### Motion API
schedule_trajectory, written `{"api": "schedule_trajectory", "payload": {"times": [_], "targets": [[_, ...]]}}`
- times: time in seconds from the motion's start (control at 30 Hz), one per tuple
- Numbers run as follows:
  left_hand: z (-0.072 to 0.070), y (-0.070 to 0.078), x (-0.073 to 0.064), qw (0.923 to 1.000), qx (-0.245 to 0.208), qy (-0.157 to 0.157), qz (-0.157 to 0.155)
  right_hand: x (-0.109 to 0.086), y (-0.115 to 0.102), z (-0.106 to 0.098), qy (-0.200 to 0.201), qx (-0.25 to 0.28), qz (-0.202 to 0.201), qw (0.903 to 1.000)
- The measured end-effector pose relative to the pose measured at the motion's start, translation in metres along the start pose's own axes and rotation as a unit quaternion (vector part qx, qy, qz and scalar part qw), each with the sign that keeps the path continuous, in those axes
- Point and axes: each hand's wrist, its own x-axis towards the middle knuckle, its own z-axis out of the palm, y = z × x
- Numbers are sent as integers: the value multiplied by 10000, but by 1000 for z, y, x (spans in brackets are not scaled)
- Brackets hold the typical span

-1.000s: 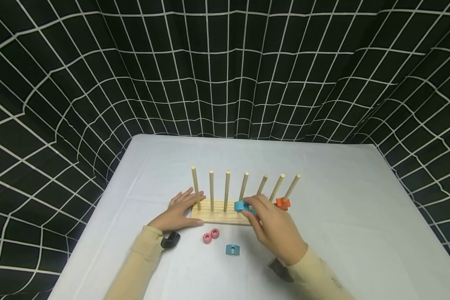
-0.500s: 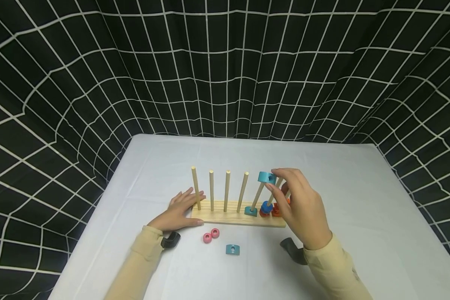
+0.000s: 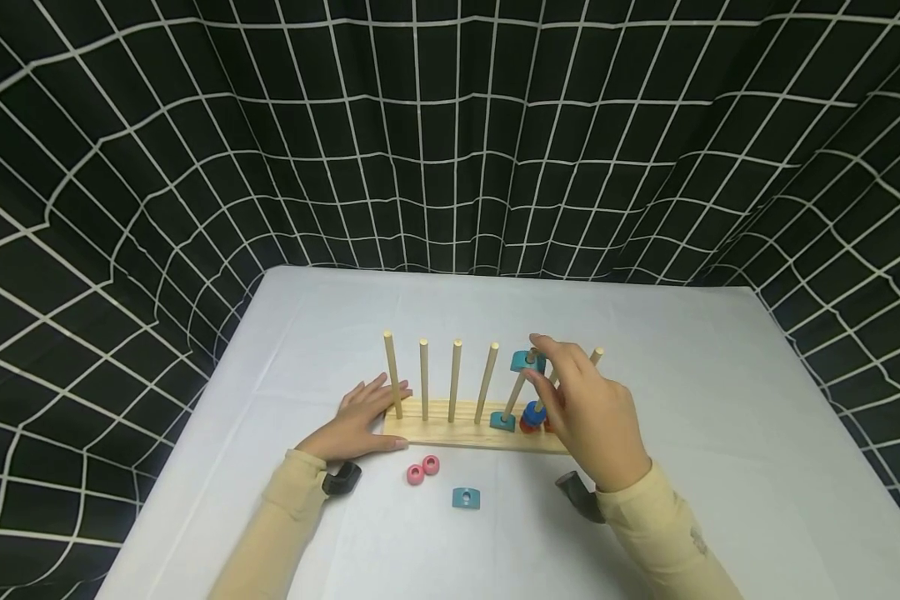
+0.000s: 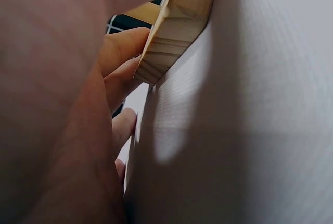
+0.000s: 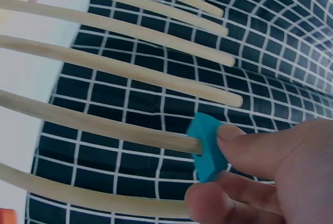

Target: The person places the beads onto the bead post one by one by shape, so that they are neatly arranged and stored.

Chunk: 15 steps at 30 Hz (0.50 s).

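Observation:
My right hand [image 3: 596,417] pinches a teal block [image 3: 520,362] with a hole between thumb and fingers, at the top of the fifth peg from the left. The right wrist view has the peg's tip [image 5: 192,144] in the hole of this teal block [image 5: 209,148]. My left hand [image 3: 356,423] rests at the left end of the wooden peg board [image 3: 435,432], its fingers extended, thumb along the front. In the left wrist view, fingers [image 4: 127,47] touch the board's end [image 4: 166,44]. A second teal block [image 3: 502,422] sits at the fifth peg's base.
Blue and red pieces [image 3: 532,416] sit on the sixth peg, partly behind my right hand. Two pink beads [image 3: 423,470] and another teal block [image 3: 466,498] lie on the white tabletop [image 3: 390,542] before the board. Several bare pegs [image 3: 423,379] stand to the left.
My right hand has lifted the teal block from low by the board to the fifth peg's top, then shifted slightly left and down, bringing the hole onto the tip. My left hand stays put.

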Motion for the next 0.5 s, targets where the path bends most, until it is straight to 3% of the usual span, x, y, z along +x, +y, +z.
{"api": "schedule_trajectory", "payload": {"times": [0.23, 0.5], "targets": [[3, 0, 5, 9999, 96, 65, -35, -13, 6, 11, -294, -410, -394, 9979], [3, 6, -1, 9990, -29, 447, -14, -38, 14, 46, -943, -652, -661, 9912]]}}
